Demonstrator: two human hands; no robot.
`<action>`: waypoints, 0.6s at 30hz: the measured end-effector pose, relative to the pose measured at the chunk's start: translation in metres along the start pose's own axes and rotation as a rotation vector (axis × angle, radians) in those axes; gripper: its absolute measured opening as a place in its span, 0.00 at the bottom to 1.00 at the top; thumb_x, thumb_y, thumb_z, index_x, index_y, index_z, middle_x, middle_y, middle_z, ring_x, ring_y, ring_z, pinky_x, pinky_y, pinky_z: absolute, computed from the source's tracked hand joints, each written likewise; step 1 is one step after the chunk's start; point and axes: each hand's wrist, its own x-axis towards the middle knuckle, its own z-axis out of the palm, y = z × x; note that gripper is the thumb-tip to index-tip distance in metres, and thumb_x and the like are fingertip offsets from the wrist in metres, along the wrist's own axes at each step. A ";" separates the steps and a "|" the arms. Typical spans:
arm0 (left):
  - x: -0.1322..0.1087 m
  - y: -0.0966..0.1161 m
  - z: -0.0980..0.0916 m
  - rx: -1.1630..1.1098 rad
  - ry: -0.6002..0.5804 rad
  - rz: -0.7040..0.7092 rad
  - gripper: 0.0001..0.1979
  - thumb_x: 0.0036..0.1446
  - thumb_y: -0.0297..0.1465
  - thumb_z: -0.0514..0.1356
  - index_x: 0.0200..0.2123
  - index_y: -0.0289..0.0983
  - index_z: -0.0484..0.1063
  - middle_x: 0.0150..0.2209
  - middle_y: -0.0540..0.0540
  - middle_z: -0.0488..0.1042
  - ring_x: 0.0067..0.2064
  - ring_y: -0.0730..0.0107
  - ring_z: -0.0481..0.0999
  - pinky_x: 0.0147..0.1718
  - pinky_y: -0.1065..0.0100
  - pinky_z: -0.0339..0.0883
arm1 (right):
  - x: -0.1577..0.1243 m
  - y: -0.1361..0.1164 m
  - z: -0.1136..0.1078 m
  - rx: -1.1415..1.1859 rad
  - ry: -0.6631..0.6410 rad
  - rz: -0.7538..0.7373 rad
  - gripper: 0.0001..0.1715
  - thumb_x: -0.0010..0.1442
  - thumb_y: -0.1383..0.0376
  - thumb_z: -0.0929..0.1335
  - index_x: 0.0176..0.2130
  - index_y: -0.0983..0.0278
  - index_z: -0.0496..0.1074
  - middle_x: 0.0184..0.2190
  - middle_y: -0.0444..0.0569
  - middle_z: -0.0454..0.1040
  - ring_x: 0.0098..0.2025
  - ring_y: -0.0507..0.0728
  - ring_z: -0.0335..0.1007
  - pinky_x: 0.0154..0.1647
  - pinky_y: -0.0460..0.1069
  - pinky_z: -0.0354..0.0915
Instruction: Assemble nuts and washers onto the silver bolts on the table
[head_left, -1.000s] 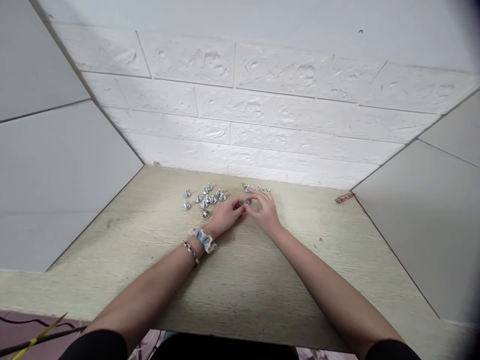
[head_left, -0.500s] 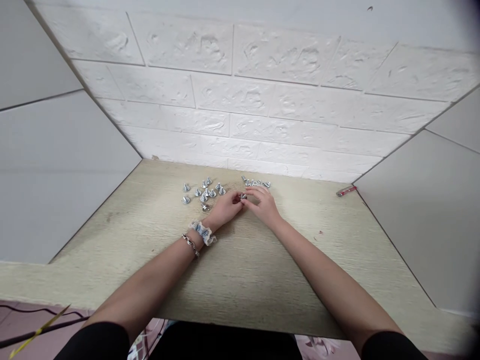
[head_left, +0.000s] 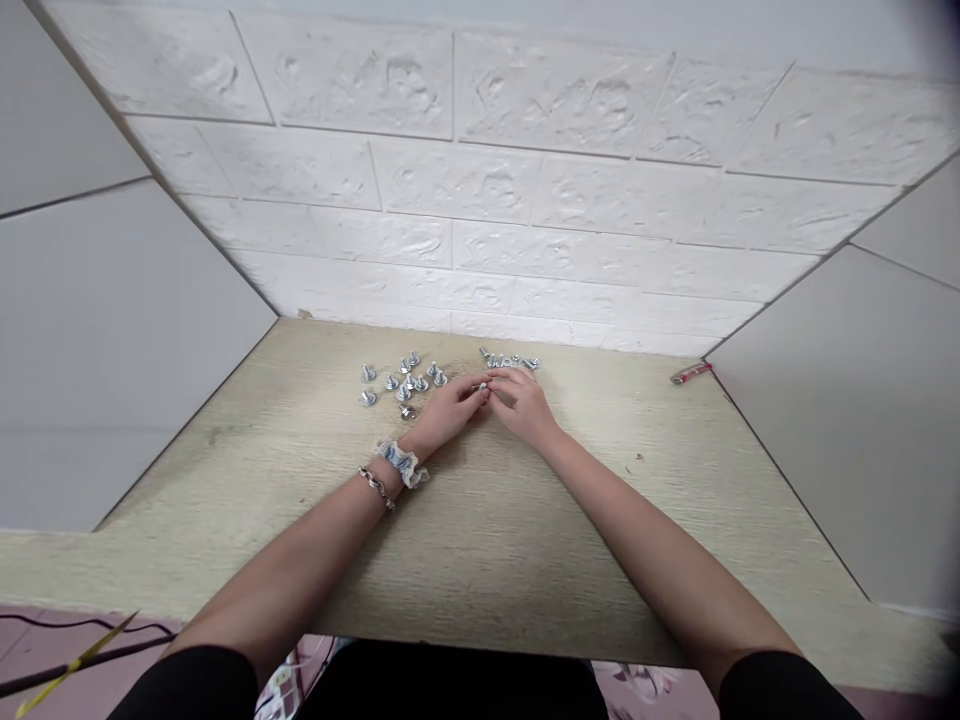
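My left hand [head_left: 446,412] and my right hand [head_left: 527,410] meet fingertip to fingertip over the middle of the table. Both are closed in a pinch around a small silver bolt [head_left: 482,387], most of it covered by the fingers. To the left of my left hand stand several bolts with washers [head_left: 409,382], heads down and shanks up. One more bolt [head_left: 406,411] lies tilted close by my left wrist. Just beyond my right hand is a small pile of loose bolts and nuts [head_left: 514,360].
The pale wooden table [head_left: 480,560] ends at a white brick-patterned wall [head_left: 487,240], with grey side panels at left [head_left: 142,350] and right [head_left: 832,400]. By the right panel lies a red-and-silver tool [head_left: 691,373]. A yellow strip [head_left: 75,664] shows at the lower left.
My fingers have closed in further around the bolt, so less of it shows. The whole view has shifted slightly; the bolts on the table stay where they were.
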 end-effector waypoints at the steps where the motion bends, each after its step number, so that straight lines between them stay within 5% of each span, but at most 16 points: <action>1: 0.000 0.000 0.000 0.009 -0.002 -0.004 0.16 0.57 0.36 0.53 0.45 0.37 0.73 0.30 0.48 0.73 0.31 0.70 0.70 0.33 0.68 0.65 | 0.000 0.000 -0.002 -0.012 0.008 0.007 0.13 0.59 0.65 0.62 0.35 0.60 0.76 0.43 0.49 0.75 0.49 0.57 0.67 0.57 0.56 0.58; 10: 0.000 -0.004 0.000 0.058 -0.007 -0.089 0.18 0.55 0.42 0.55 0.39 0.35 0.74 0.23 0.51 0.69 0.27 0.72 0.68 0.27 0.71 0.60 | 0.001 0.028 -0.024 -0.334 0.077 0.380 0.13 0.56 0.62 0.64 0.39 0.60 0.76 0.55 0.53 0.66 0.59 0.67 0.53 0.61 0.72 0.33; 18: -0.001 -0.006 0.000 0.078 -0.037 -0.058 0.18 0.54 0.42 0.54 0.39 0.35 0.74 0.24 0.51 0.70 0.28 0.71 0.67 0.27 0.71 0.60 | 0.001 0.037 -0.017 -0.325 0.057 0.395 0.10 0.55 0.61 0.65 0.35 0.60 0.74 0.54 0.53 0.66 0.58 0.67 0.54 0.60 0.74 0.33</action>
